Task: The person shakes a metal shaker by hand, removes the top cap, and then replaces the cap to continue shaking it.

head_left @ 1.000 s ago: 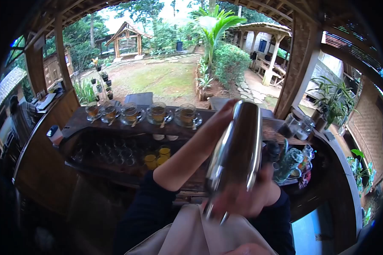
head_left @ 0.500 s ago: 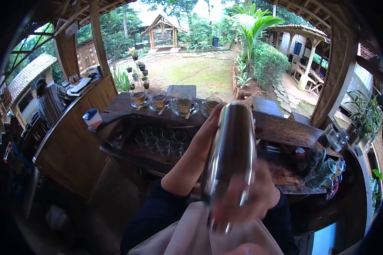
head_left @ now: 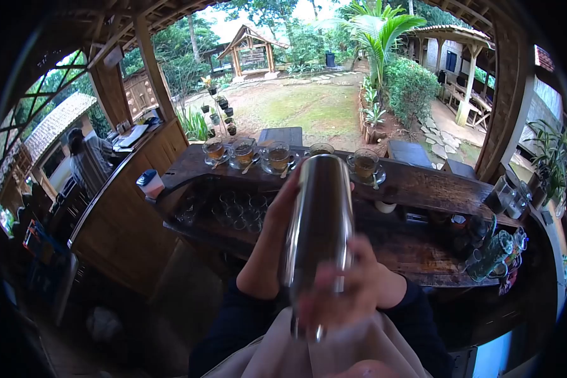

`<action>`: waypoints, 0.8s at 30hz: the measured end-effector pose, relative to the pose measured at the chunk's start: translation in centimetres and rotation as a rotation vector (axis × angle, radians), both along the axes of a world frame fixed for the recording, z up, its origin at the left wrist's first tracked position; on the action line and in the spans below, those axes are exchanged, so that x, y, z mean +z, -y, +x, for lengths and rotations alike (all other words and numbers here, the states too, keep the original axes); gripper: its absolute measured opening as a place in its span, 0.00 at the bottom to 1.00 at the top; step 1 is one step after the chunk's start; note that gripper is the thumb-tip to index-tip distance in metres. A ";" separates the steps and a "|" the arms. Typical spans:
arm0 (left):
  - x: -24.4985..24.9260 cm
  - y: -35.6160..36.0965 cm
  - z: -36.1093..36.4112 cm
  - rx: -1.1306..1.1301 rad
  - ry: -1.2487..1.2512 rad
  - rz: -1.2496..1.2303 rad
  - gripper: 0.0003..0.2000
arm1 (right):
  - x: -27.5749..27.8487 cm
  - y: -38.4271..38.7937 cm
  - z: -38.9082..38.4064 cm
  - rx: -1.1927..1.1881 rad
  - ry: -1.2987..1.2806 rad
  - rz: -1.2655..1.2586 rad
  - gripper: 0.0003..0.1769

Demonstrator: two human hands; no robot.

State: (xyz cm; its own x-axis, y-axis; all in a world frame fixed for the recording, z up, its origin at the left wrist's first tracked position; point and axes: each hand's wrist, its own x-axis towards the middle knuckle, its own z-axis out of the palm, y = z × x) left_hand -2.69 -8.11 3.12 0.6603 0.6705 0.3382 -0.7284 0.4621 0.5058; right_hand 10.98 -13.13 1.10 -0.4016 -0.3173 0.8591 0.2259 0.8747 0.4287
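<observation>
A: You have a tall, shiny, silver metal shaker (head_left: 321, 220) in front of you, tilted, its broad rounded end up and away from you, its lower end above your lap.

B: Both your hands are on it. Your left hand (head_left: 290, 189) is closed against the upper part from the left side, though most of its fingers are hidden behind the metal.

A: Your right hand (head_left: 343, 290) is curled around the lower part; it is blurred, so you can't make out each finger.

B: Beyond the shaker you face a dark brown wooden desk (head_left: 416, 189). Along its raised far side you see a row of five clear glass cups of amber drink (head_left: 277, 155) on saucers, one partly behind the shaker.

A: Lower on your left, clear drinking glasses (head_left: 236, 211) stand close together.

B: Toward your right end, you see a green-tinted glass vessel (head_left: 498, 249), and far left, a person in a striped shirt (head_left: 91, 160).
</observation>
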 end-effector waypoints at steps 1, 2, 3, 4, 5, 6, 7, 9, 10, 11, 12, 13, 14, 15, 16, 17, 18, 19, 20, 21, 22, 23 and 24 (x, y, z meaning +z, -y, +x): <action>-2.8 -0.9 -0.1 0.104 0.123 0.157 0.28 | 0.0 0.2 0.4 0.153 -0.004 0.239 0.12; -2.7 -1.8 1.0 0.117 0.266 0.399 0.29 | -0.1 0.0 1.2 0.149 -0.014 0.245 0.12; -2.5 -2.7 2.1 0.127 0.411 0.638 0.31 | -0.5 -0.4 2.1 0.213 -0.021 0.258 0.11; -3.7 -3.8 2.2 0.099 0.372 0.580 0.33 | -1.1 -0.8 2.8 0.277 -0.030 0.266 0.10; -5.0 -5.3 1.2 -0.030 0.133 0.308 0.31 | -1.4 -2.3 3.3 0.283 -0.084 0.106 0.10; -4.5 -5.5 2.7 -0.029 0.110 0.014 0.27 | -2.7 -4.0 5.1 0.068 0.057 -0.249 0.11; -6.0 -8.3 3.5 -0.092 0.033 -0.075 0.23 | -2.3 -5.9 5.9 0.012 -0.092 -0.359 0.17; -9.6 -11.3 8.0 0.288 -0.032 -0.456 0.19 | -3.2 -8.7 7.0 -0.045 -0.469 -0.854 0.25; -9.7 -10.6 9.5 0.240 0.058 -0.389 0.19 | -2.5 -7.6 8.2 -0.050 -0.419 -0.797 0.24; -9.5 -10.1 11.0 0.182 0.150 -0.305 0.20 | -1.4 -6.3 9.8 -0.059 -0.370 -0.721 0.22; -9.4 -9.7 11.7 -0.024 0.210 -0.171 0.22 | -0.3 -4.4 11.2 -0.049 -0.268 -0.551 0.21; -6.0 -6.6 13.1 -0.532 0.372 -0.144 0.26 | 0.5 -2.0 12.4 -0.039 -0.164 -0.406 0.20; -3.1 -3.7 14.3 -0.394 0.256 -0.119 0.27 | 1.3 0.0 13.9 -0.044 -0.117 -0.187 0.18; -1.6 -2.0 15.6 -0.256 0.140 -0.093 0.28 | 1.7 1.2 15.3 -0.048 -0.066 0.030 0.17; -2.5 -1.8 17.1 -0.189 0.216 0.132 0.28 | 1.1 1.1 16.7 -0.062 -0.067 0.034 0.17; -3.3 -1.6 18.9 -0.122 0.296 0.358 0.29 | 0.1 0.5 18.1 0.021 -0.053 0.283 0.17; -2.1 -1.1 21.7 -0.020 0.424 0.509 0.29 | -0.3 0.3 19.6 0.105 -0.031 0.531 0.16; -2.2 -2.3 23.2 -0.011 0.306 0.569 0.25 | -0.1 0.8 21.9 0.057 -0.041 0.385 0.16; -2.7 -4.4 24.9 -0.029 0.170 0.485 0.23 | 0.2 1.4 24.5 0.007 -0.054 0.236 0.17; -3.6 -6.8 26.8 -0.049 0.031 0.401 0.21 | -0.2 0.3 26.9 -0.108 -0.054 0.034 0.17; -4.7 -9.2 28.8 -0.116 -0.141 0.021 0.18 | -0.2 -1.2 29.0 -0.167 -0.112 -0.157 0.20; -5.0 -10.4 30.7 -0.309 0.012 0.178 0.18 | 0.3 -2.1 30.0 -0.216 -0.249 -0.412 0.25; -5.8 -11.1 33.5 0.138 -0.228 0.505 0.19 | 0.5 -2.1 31.1 -0.300 -0.363 -0.707 0.28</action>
